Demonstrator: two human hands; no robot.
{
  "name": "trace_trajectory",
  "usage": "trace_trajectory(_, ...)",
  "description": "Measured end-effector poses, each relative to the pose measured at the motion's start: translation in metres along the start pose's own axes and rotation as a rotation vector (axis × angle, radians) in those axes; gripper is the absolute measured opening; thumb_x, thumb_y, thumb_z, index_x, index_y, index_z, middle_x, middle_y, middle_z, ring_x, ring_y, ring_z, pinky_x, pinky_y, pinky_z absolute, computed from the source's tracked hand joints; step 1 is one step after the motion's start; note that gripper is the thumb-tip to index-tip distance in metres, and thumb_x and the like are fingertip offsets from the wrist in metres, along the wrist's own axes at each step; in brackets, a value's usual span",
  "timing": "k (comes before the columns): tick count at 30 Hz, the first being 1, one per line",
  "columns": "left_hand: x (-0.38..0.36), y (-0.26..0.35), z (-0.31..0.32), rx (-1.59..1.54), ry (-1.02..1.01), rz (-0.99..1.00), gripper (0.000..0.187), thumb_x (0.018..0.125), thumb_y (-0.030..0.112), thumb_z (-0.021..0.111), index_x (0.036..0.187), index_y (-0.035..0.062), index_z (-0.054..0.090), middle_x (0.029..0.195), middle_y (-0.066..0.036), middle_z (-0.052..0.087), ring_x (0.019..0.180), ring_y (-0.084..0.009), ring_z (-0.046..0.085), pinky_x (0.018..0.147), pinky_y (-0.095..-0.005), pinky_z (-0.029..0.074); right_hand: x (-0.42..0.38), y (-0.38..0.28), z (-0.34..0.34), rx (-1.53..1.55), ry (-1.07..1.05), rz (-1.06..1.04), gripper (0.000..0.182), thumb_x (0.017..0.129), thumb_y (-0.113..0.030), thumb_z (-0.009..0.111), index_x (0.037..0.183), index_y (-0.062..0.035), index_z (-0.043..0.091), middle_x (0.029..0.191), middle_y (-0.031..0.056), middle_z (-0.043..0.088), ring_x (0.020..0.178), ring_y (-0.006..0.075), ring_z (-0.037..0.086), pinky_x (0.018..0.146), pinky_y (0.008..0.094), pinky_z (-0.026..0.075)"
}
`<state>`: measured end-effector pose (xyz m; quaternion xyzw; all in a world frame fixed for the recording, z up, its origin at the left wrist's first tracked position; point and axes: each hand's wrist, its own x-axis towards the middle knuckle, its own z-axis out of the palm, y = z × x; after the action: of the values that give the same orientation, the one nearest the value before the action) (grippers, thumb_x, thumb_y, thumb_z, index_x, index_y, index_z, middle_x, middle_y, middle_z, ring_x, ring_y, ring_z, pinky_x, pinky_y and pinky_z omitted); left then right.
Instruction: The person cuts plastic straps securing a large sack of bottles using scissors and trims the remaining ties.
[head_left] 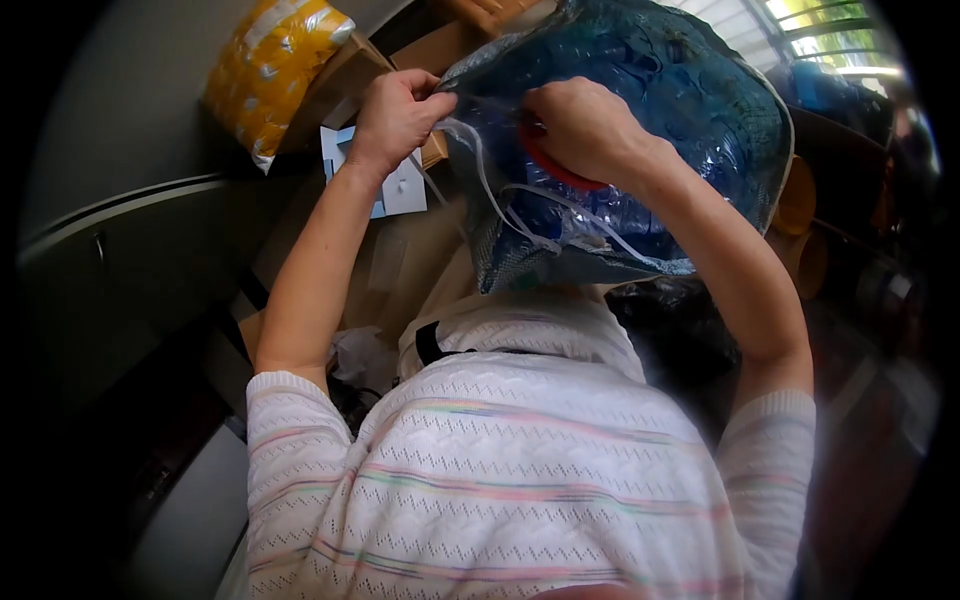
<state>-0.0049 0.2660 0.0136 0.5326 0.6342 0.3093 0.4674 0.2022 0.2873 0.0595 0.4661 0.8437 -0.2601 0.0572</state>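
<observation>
A large blue-green woven sack (480, 215) stands open in front of me, with clear plastic bottles (700, 130) inside. My left hand (395, 120) is closed, thumb and fingers pinching the sack's rim at its left corner. Close to its right, my right hand (590, 125) grips red-handled scissors (560, 175) over the sack's mouth; the blades point towards my left hand and are hard to make out. White drawstring (483, 165) hangs in loops from the rim near my left hand and along the front edge.
A yellow padded packet (275, 65) rests on a cardboard box (335, 90) at upper left. Below it lies an unfolded white and light-blue carton (405, 190). A dark cabinet (130, 260) stands at left, a slatted window (825, 30) at upper right.
</observation>
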Motion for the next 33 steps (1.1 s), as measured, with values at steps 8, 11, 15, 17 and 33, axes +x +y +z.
trace_trajectory(8,-0.007,0.007,0.004,0.329,0.187,0.264,0.016,0.076,0.011,0.062,0.082,-0.0034,0.064,0.064,-0.007,0.062,0.057,-0.0090,0.056,0.056,-0.0252,0.045,0.004,0.005,0.005,0.056,0.064,-0.085,0.027,0.075,-0.010,0.060,0.102,-0.0097,0.064,0.090,0.0162,0.065,0.086,0.0332,0.062,0.075,0.0402,0.050)
trace_trajectory(11,-0.007,0.005,0.005,0.390,0.203,0.305,0.015,0.076,0.011,0.061,0.082,-0.0028,0.064,0.063,-0.009,0.061,0.057,-0.0087,0.055,0.056,-0.0253,0.045,0.009,0.007,0.003,0.055,0.053,-0.120,0.026,0.075,-0.010,0.060,0.100,-0.0092,0.065,0.089,0.0165,0.065,0.085,0.0328,0.063,0.075,0.0400,0.050)
trace_trajectory(15,-0.007,0.005,0.006,0.331,0.187,0.288,0.013,0.077,0.008,0.059,0.082,-0.0023,0.063,0.062,-0.009,0.059,0.056,-0.0083,0.053,0.055,-0.0250,0.044,0.028,0.017,0.012,0.154,0.044,-0.198,0.021,0.075,-0.014,0.057,0.093,-0.0072,0.067,0.086,0.0177,0.065,0.084,0.0340,0.062,0.076,0.0394,0.051)
trace_trajectory(17,-0.005,0.004,0.005,0.314,0.180,0.290,0.012,0.077,0.008,0.059,0.083,-0.0023,0.063,0.063,-0.008,0.060,0.056,-0.0080,0.052,0.055,-0.0247,0.043,0.037,0.020,0.017,0.237,0.044,-0.236,0.021,0.075,-0.015,0.058,0.091,-0.0062,0.068,0.085,0.0187,0.065,0.084,0.0346,0.062,0.075,0.0390,0.051)
trace_trajectory(33,-0.060,0.058,-0.030,0.225,-0.073,0.074,0.023,0.081,0.020,0.069,0.086,-0.0013,0.065,0.071,-0.003,0.061,0.063,-0.0077,0.053,0.057,-0.0207,0.042,-0.026,0.041,-0.038,0.987,0.025,-0.107,0.039,0.076,-0.027,0.073,0.107,-0.0046,0.063,0.082,0.0112,0.067,0.067,0.0144,0.065,0.052,0.0207,0.051)
